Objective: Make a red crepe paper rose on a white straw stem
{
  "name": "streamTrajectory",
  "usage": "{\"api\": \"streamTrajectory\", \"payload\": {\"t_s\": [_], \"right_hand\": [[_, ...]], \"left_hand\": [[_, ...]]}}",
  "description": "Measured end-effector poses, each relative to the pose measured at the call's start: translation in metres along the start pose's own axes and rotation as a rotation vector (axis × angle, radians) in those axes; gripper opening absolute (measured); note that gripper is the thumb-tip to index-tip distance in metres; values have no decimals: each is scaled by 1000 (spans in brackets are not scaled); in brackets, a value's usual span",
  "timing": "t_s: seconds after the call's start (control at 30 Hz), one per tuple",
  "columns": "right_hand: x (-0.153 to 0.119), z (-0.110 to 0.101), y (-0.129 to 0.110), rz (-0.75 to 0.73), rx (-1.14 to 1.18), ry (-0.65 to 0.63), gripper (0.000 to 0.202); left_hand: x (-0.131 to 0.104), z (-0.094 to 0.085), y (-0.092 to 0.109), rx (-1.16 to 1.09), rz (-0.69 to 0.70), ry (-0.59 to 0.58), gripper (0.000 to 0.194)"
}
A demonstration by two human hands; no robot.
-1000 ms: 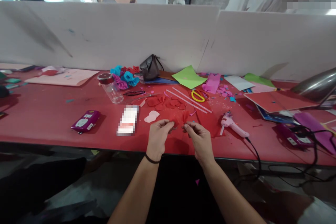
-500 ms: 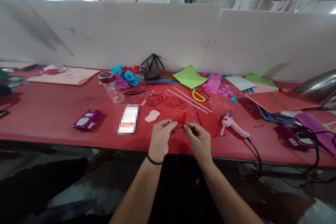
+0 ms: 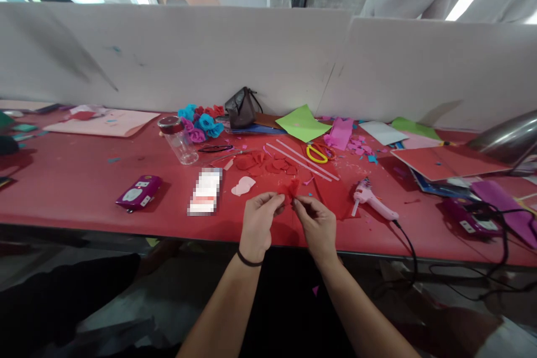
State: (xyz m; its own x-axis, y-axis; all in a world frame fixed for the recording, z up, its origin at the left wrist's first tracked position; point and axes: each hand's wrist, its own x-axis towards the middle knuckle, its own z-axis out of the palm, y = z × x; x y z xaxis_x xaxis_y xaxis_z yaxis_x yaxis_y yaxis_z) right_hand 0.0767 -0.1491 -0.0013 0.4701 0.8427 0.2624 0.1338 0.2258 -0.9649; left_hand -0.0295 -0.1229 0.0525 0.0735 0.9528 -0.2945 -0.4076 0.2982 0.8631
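Red paper piece (image 3: pixel 293 185), head view: up between both hands, above desk (image 3: pixel 88 184) near front edge. Left hand (image 3: pixel 257 222) pinches left side, right hand (image 3: pixel 321 226) pinches lower right, fingertips drawn close; light grip, probably because paper looks thin. Glue gun (image 3: pixel 375 202) right of right hand, red scraps (image 3: pixel 282 166) beyond: likely for easy reach. Forearms angle inward from below, thumbs nearly meeting, fingers curled.

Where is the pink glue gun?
In the head view, the pink glue gun lies on the red table, to the right of the right hand, near the dark red sheet.
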Motion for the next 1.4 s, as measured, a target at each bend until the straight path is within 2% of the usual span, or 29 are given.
{"api": "streamTrajectory", "payload": {"t_s": [0.27,0.53,0.7,0.9,1.07,1.27,1.4], "right_hand": [[-1,0,0,-18,3,-22,17],[0,2,0,-5,21,4,16],[-1,3,-1,8,40,22,18],[-6,4,-7,-10,53,28,16],[-8,3,-8,-13,50,14,17],[-8,2,-7,14,64,-2,15],[-10,4,-8,24,89,-7,14]], "left_hand": [[1,1,3,-31,1,55,17],[-2,3,2,30,61,33,13],[-4,1,-1,-22,88,54,18],[-11,-5,-10,-32,170,14,6],[-14,-9,-12,36,216,-132,13],[-11,-16,-12,206,308,-139,13],[-12,-16,-11,216,288,-116,14]]}}
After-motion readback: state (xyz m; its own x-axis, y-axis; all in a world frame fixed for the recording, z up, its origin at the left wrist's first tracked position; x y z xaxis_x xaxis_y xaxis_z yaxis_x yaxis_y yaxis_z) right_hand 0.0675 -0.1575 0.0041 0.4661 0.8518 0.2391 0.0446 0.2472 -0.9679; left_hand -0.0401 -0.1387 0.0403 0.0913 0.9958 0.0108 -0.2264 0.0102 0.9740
